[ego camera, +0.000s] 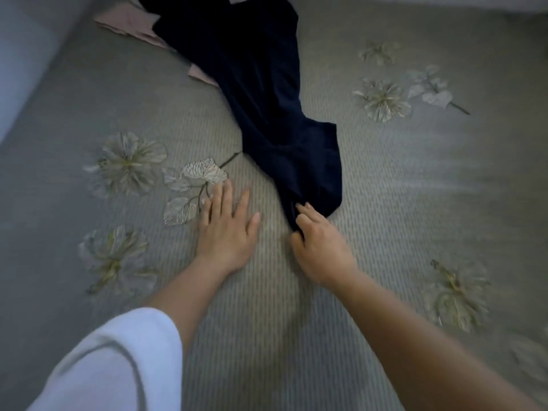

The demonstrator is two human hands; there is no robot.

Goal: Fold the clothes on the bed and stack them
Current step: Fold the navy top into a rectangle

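A dark navy garment [261, 93] lies stretched in a long crumpled strip across the bed, from the top centre down to the middle. My right hand [320, 244] pinches its near end, fingers closed on the fabric. My left hand [228, 229] rests flat on the bedcover just left of that end, fingers spread, holding nothing. A pale pink garment [130, 23] lies partly under the navy one at the top left, mostly hidden.
The bed [415, 188] has a grey-green ribbed cover printed with pale flowers. A light wall or headboard [20, 54] runs along the left edge. A white edge [444, 1] shows at the top right. My white sleeve [118, 363] fills the lower left.
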